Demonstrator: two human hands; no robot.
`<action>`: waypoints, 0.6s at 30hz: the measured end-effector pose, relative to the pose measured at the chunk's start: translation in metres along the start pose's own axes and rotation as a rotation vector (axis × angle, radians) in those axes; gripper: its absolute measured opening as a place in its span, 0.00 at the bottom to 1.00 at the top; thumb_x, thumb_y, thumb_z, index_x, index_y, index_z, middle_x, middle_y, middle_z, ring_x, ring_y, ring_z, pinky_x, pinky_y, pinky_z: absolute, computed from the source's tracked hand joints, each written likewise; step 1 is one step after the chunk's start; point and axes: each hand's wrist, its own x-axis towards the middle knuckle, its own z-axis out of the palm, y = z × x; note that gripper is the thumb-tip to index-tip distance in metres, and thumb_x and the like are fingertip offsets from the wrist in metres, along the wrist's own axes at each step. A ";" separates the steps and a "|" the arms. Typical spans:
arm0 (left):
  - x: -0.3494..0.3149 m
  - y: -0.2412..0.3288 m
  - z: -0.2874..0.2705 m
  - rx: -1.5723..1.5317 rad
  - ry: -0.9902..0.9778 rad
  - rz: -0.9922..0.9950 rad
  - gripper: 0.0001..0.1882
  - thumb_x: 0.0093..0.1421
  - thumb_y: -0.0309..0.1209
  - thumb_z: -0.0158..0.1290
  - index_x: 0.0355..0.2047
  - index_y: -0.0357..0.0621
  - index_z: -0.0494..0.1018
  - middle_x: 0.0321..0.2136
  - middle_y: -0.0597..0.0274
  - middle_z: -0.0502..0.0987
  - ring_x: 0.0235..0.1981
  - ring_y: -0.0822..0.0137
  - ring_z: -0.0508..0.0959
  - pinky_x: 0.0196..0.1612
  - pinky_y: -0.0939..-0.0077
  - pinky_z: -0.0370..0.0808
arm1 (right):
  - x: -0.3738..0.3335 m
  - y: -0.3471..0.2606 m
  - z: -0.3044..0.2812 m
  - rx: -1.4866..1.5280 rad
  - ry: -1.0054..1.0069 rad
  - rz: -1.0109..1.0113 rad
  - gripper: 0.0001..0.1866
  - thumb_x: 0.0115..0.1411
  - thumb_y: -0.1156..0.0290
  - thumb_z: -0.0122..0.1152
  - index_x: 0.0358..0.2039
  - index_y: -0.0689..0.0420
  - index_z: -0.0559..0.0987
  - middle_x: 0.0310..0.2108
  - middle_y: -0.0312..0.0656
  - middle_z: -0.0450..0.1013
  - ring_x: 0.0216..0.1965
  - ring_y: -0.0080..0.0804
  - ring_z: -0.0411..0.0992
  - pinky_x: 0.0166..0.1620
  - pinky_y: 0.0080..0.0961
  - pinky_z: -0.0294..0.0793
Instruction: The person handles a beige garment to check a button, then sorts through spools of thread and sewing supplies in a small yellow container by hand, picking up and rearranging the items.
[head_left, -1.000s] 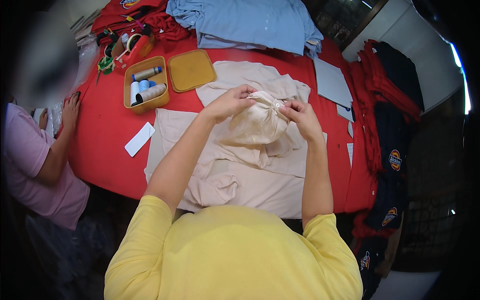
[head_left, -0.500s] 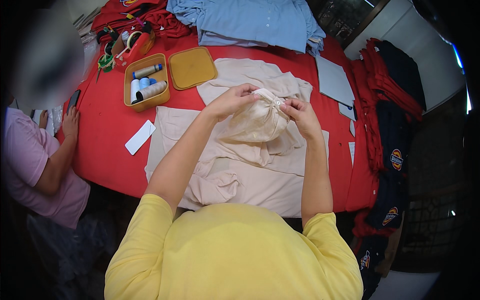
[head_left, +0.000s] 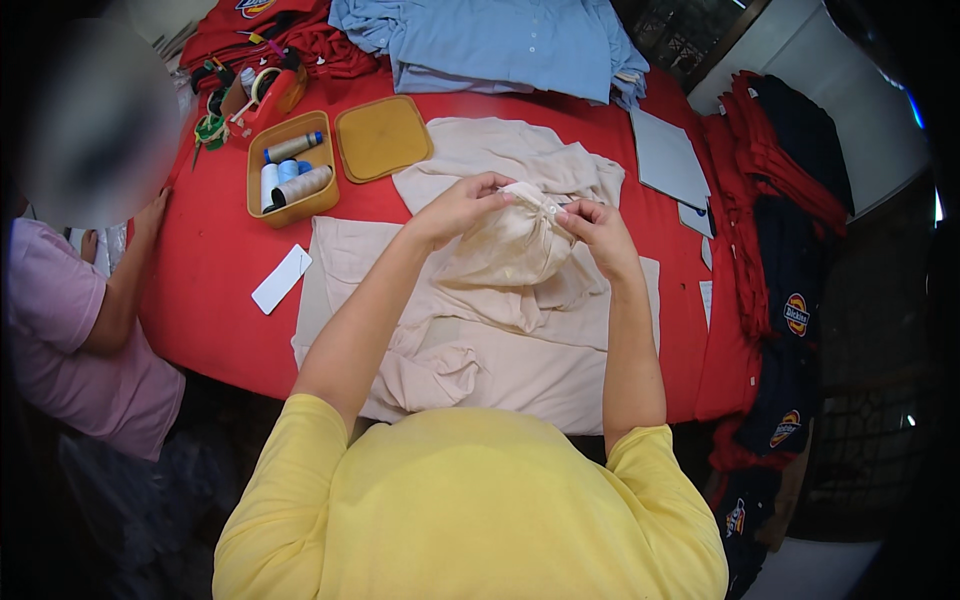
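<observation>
A cream garment (head_left: 500, 355) lies spread and rumpled on the red-covered table in front of me. One gathered end of it, a cuff (head_left: 528, 200) with a small white button, is raised between my two hands. My left hand (head_left: 462, 210) pinches the cuff's left edge between thumb and fingers. On the other side, close to the button, my right hand (head_left: 602, 236) pinches the cuff with thumb and forefinger. Below them the sleeve cloth (head_left: 500, 250) puffs out and drops in folds onto the rest of the garment.
Left of the garment are a yellow box (head_left: 323, 200) of thread spools, its lid (head_left: 385, 135) and a white tag (head_left: 282, 279). Blue shirts (head_left: 510, 45) are stacked at the back, with red and navy garments (head_left: 780, 230) at right. A co-worker (head_left: 75, 320) in pink stands at left.
My hands keep their pinch on the cuff, and the button has tilted slightly. The co-worker's hand at left has shifted away, and the dark phone beside it no longer shows.
</observation>
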 end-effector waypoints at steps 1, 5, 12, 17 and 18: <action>0.000 -0.002 -0.001 -0.011 0.007 0.000 0.21 0.63 0.34 0.51 0.52 0.34 0.66 0.44 0.57 0.75 0.44 0.72 0.73 0.47 0.80 0.70 | 0.000 -0.001 0.001 0.006 0.000 0.002 0.08 0.57 0.69 0.63 0.32 0.61 0.78 0.27 0.30 0.73 0.29 0.15 0.66 0.35 0.14 0.64; 0.002 -0.010 -0.003 0.004 0.014 0.032 0.20 0.63 0.35 0.50 0.51 0.35 0.67 0.43 0.59 0.75 0.43 0.73 0.73 0.45 0.81 0.70 | -0.001 -0.002 0.004 0.018 -0.006 0.018 0.08 0.56 0.69 0.63 0.32 0.61 0.78 0.27 0.30 0.72 0.30 0.16 0.66 0.36 0.15 0.64; 0.003 -0.017 -0.007 0.015 0.024 -0.106 0.20 0.63 0.40 0.49 0.50 0.40 0.69 0.43 0.65 0.73 0.46 0.75 0.70 0.52 0.79 0.64 | -0.001 0.002 0.005 0.026 0.006 0.041 0.07 0.58 0.69 0.61 0.31 0.60 0.77 0.26 0.30 0.71 0.27 0.15 0.65 0.34 0.15 0.64; 0.000 -0.020 0.000 -0.077 0.058 -0.084 0.17 0.62 0.38 0.52 0.46 0.40 0.69 0.39 0.65 0.74 0.41 0.76 0.71 0.44 0.81 0.68 | 0.003 0.007 0.004 0.128 -0.043 0.058 0.06 0.59 0.69 0.58 0.28 0.57 0.74 0.24 0.29 0.69 0.25 0.14 0.63 0.31 0.15 0.62; -0.001 -0.020 0.004 -0.155 0.041 -0.063 0.14 0.62 0.37 0.52 0.43 0.41 0.69 0.36 0.66 0.74 0.38 0.77 0.72 0.40 0.82 0.69 | 0.004 0.008 0.005 0.166 -0.057 0.057 0.06 0.59 0.69 0.58 0.28 0.57 0.74 0.24 0.29 0.69 0.25 0.14 0.63 0.30 0.14 0.62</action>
